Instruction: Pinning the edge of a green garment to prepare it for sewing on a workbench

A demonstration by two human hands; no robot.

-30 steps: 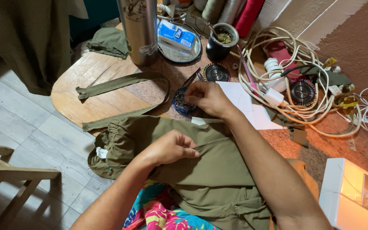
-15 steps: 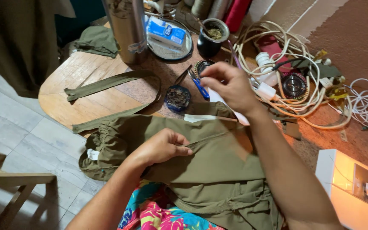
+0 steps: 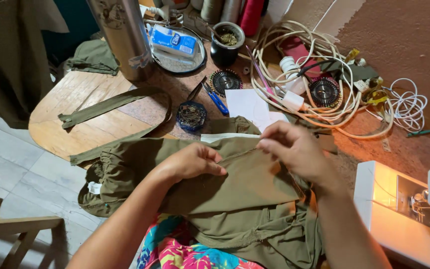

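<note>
Olive cloth garment (image 3: 245, 194) on table edge and lap | left hand (image 3: 192, 162) curled, pinning its folded seam | right hand (image 3: 294, 149) pinching same fold | round pin box (image 3: 191, 115), blue scissors (image 3: 215, 98) just beyond | cable tangle (image 3: 324, 107) crowds right, bare wood (image 3: 75, 134) left

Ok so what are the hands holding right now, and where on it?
Both hold the olive green garment along its folded edge: the left hand presses the fold down, the right hand pinches it at the fingertips. Whether a pin is held cannot be told.

pale tiled floor (image 3: 11, 169), wooden table (image 3: 70, 129), wooden chair (image 3: 6, 229) lower left, warm lamplight right.
</note>
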